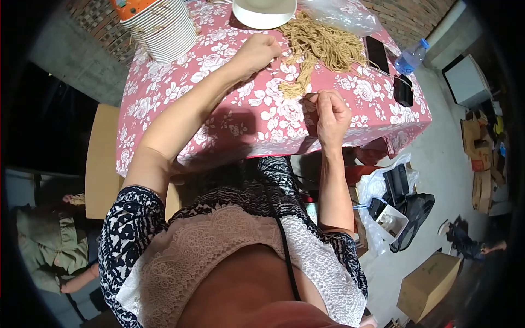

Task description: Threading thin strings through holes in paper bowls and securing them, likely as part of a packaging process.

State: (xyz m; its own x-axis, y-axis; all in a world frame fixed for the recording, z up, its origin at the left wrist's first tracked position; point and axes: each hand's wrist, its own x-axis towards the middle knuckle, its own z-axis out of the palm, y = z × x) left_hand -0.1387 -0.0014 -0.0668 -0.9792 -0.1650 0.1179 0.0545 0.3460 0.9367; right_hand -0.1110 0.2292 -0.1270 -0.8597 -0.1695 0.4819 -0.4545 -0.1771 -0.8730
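Tan twisted cord pile (322, 46): I see my left hand (256, 53) and right hand (331, 112) each pinched closed on a strand over the pink floral tablecloth (246, 109).

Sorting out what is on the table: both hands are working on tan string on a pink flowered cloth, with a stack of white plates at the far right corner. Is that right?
Not quite. In the head view the stack of white plates stands at the far left corner, not the right. The rest holds: the left hand and right hand work on the tan string on the pink flowered cloth.
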